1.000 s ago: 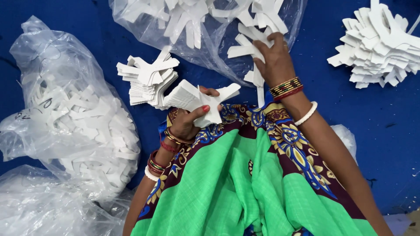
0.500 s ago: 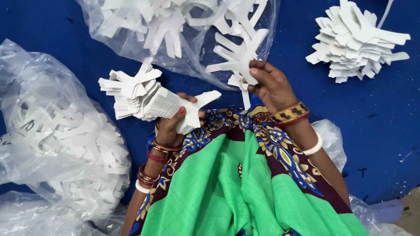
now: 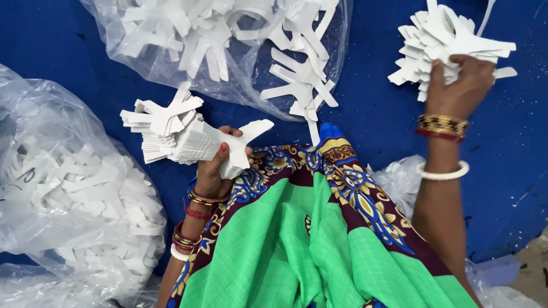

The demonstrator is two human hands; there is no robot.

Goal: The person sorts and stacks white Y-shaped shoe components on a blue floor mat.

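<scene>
My left hand grips a thick stack of white branched cut-out pieces, held above my lap. My right hand is stretched to the upper right and rests on a second pile of the same white cut-outs lying on the blue surface, fingers closed over its near edge. Bangles ring both wrists. A green cloth with a patterned border covers my lap.
A clear plastic bag of loose white cut-outs lies open at the top centre. Another filled plastic bag sits at the left. Crumpled plastic shows beside my right forearm. The blue surface lies under everything.
My right hand has left the cut-outs at the centre bag and swung out to the pile at the upper right. My left hand kept its stack, shifting slightly.
</scene>
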